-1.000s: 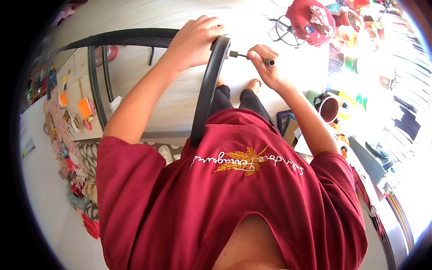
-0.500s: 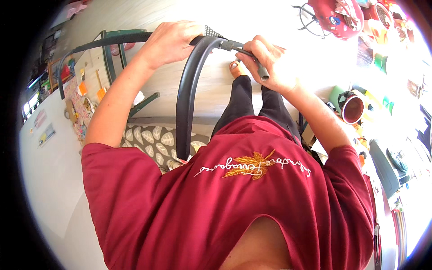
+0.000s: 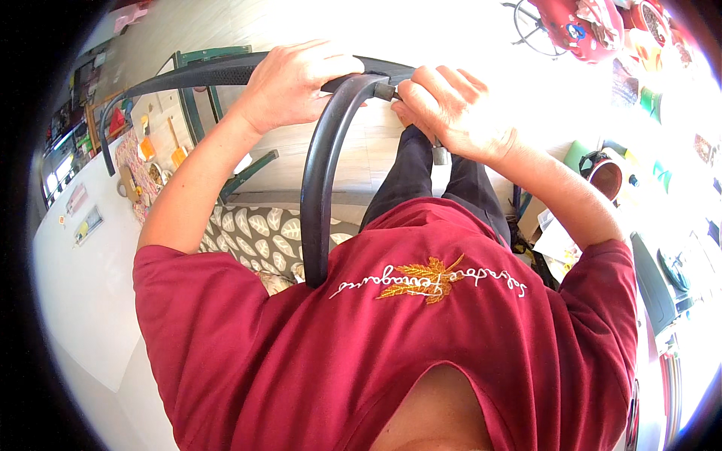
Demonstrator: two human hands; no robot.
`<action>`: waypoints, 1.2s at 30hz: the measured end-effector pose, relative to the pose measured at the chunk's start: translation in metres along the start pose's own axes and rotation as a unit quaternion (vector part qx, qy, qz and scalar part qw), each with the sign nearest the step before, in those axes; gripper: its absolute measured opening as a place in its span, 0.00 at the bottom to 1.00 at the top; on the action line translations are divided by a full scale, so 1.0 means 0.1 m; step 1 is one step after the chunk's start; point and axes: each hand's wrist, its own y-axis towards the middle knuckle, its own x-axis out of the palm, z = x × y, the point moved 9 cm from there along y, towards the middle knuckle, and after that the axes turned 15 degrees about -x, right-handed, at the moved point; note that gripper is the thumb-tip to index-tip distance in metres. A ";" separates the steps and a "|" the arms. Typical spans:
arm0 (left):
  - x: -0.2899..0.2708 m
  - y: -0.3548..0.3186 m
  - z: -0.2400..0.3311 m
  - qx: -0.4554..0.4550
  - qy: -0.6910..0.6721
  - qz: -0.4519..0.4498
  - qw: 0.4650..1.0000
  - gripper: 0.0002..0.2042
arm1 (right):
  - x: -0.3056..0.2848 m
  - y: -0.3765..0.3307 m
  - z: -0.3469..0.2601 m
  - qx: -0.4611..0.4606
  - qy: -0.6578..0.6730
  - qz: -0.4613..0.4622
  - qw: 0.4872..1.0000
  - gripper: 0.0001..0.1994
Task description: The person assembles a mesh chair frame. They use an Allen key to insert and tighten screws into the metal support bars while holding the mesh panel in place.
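My left hand [image 3: 295, 79] is closed round a black curved frame [image 3: 320, 173] with a textured stretch, held up in front of my chest. One curved arm of the frame hangs down to my shirt, and its long side [image 3: 192, 75] sweeps away to the left. My right hand [image 3: 455, 109] grips a metal socket wrench [image 3: 441, 155]; most of its shaft is hidden by my fingers. The wrench's other socket end [image 3: 385, 92] meets the frame close to my left hand. What sits inside that socket cannot be seen.
A green metal stand [image 3: 188, 98] is beyond my left arm, near a white table [image 3: 98, 301]. A leaf-patterned cushion [image 3: 248, 233] lies below. At right are a brown round pot [image 3: 604, 177], a red bag [image 3: 583, 34] and several cluttered things.
The wrench has turned within my right hand, its free end now pointing down below my fingers. My right hand has closed over more of the shaft. The frame has shifted slightly.
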 end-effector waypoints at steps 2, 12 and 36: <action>0.01 0.02 -0.02 -0.008 0.017 -0.018 1.000 0.21 | 0.02 0.01 0.02 -0.003 0.007 -0.001 1.000 0.10; 0.07 0.06 0.00 -0.028 0.019 -0.027 0.999 0.17 | 0.12 0.08 0.11 0.000 0.097 -0.086 0.992 0.09; -0.02 -0.76 0.16 -0.168 -0.102 0.281 0.939 0.24 | 0.19 0.09 0.04 0.063 0.144 -0.141 0.977 0.13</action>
